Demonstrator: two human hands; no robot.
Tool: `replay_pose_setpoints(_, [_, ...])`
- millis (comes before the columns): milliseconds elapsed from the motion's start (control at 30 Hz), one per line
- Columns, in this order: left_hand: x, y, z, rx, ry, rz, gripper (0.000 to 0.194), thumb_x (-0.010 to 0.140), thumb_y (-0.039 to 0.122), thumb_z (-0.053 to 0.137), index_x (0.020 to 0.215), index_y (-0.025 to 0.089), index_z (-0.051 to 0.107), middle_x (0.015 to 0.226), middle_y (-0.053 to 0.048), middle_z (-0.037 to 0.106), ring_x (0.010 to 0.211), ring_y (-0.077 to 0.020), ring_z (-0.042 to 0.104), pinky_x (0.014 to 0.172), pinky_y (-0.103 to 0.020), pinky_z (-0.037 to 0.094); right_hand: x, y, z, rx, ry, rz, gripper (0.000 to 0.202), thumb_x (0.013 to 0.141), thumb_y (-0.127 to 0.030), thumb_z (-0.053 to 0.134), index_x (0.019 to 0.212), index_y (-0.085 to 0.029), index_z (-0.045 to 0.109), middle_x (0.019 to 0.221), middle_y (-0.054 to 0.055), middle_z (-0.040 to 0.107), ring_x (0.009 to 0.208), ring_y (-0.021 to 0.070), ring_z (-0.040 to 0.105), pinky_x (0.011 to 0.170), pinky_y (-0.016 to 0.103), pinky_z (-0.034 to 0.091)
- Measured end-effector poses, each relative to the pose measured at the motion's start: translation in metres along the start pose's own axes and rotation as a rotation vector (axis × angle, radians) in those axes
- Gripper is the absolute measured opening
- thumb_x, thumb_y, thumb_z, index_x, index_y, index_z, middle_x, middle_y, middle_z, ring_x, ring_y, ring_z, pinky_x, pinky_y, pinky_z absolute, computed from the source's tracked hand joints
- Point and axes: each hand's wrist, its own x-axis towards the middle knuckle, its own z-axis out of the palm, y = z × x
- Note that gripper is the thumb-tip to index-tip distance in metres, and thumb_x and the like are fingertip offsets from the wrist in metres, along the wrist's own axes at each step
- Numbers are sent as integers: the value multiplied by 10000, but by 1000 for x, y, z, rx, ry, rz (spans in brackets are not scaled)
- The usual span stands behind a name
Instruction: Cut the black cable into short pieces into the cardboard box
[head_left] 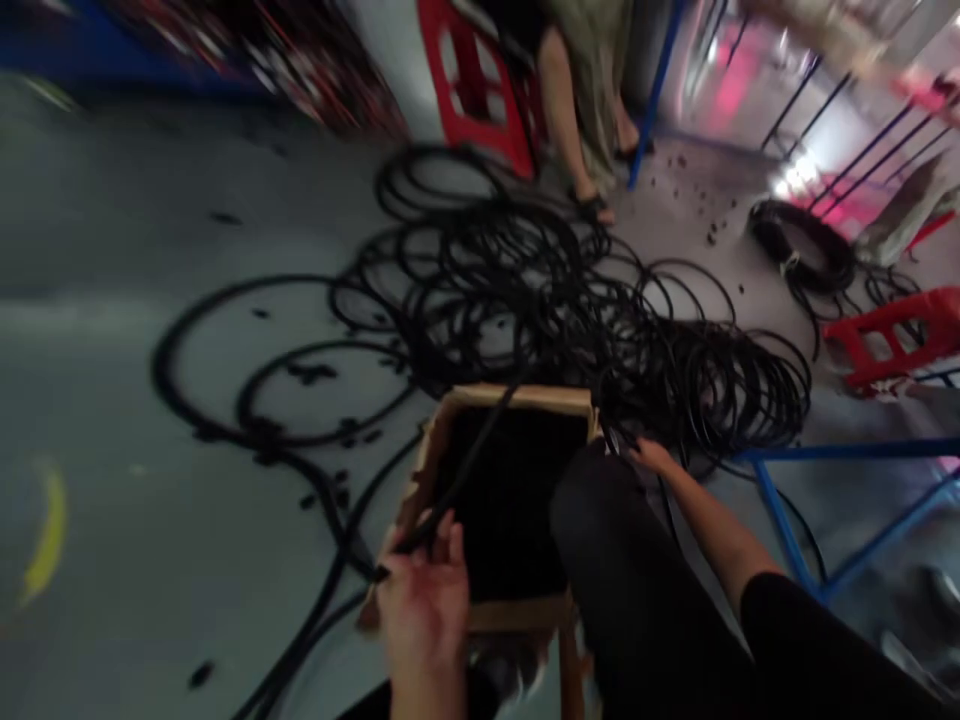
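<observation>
The black cable [480, 450] slants over the open box [517, 397], from its far edge down to its near left corner. There the left hand [427, 590], palm up, has its fingers curled around the cable, clamped on it. The box has a brown rim and holds something dark, too dim to make out. The right hand [652, 456] is to the right of the box, just beyond the dark-clad knee [600, 500], at the near edge of a big heap of black coils [525, 270]; blur hides its fingertips, so I cannot tell whether they are closed on a strand. Wide loops run left from the heap over the grey floor [150, 520], with small black bits scattered among them. At the far side a person's foot [596, 208] is by the heap, next to a red stool [480, 85]. To the far right lies a separate tied coil [802, 245], with another red stool [896, 335] nearer and a blue metal frame [847, 452] nearer still
</observation>
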Motion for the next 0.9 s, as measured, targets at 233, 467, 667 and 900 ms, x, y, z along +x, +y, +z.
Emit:
replay_pose_setpoints(233, [19,-40,26,-74,-97,-25,507,900,642,1079,1178,302,827,1280,-30,897,1167,-268,863,1374,-585,542,5,4,4,51,86,-104,450,1179,-462,830,1530,-188,767,1549,143,768,1367,310,791,1162,543,708])
replay_pose_setpoints(467, [14,-53,34,-79,-139,-33,388,1048,556,977,1239,267,800,1300,-67,884,1146,-250,879,1301,-550,601,7,33,12,47,71,-116,469,1173,-471,835,1538,-186,762,1557,142,761,1375,320,786,1163,550,707])
replay_pose_setpoints(667, [1,-54,43,-111,-141,-81,223,1144,442,874,1235,251,807,1278,-70,901,1108,-223,896,1322,-553,606,3,45,22,74,70,-126,474,1170,-470,839,1543,-187,761,1561,141,759,1378,323,785,1161,548,707])
replay_pose_setpoints(900, [5,-60,39,-110,-175,-68,299,1099,483,935,1243,251,812,1298,-72,898,1114,-224,894,1302,-535,612,-7,43,22,138,91,-122,468,1171,-477,837,1527,-182,767,1538,134,768,1353,322,792,1143,536,715])
